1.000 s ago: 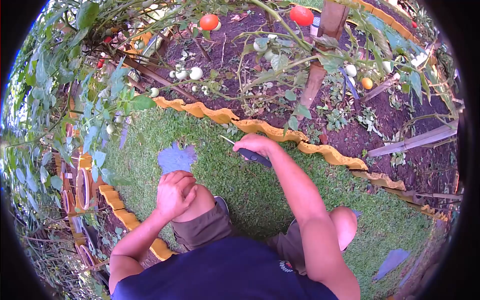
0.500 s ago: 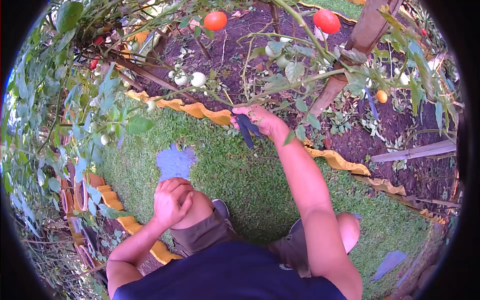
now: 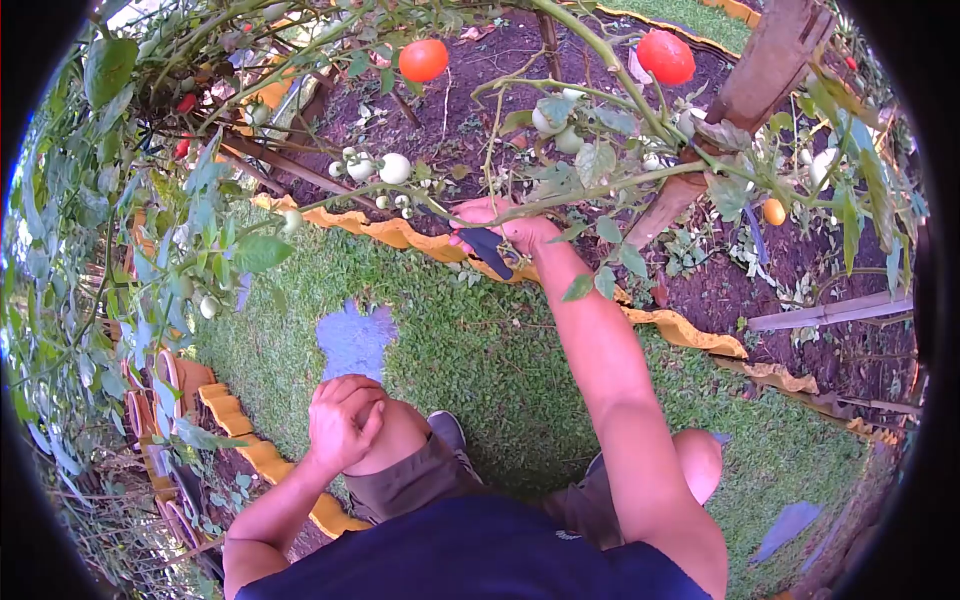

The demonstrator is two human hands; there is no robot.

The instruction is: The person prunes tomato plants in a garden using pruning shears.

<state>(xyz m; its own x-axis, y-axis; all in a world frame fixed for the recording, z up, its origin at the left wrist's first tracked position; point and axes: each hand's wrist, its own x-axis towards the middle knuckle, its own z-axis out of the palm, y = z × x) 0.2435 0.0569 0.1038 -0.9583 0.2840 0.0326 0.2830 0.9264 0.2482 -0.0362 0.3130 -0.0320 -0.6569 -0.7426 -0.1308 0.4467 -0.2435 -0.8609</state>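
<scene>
The fingers of the right hand (image 3: 510,228) are closed around a dark-handled tool (image 3: 487,246), held up against a green tomato stem (image 3: 600,185) above the orange edging (image 3: 400,235). The working end of the tool is hidden among leaves. The left hand (image 3: 343,420) rests on the knee (image 3: 400,435) with fingers curled, holding nothing. I judge the work is at its beginning: the stem looks whole, the green tomatoes (image 3: 394,168) and the red tomato (image 3: 423,60) hang on the plant, and no picked fruit shows on the grass (image 3: 480,350).
</scene>
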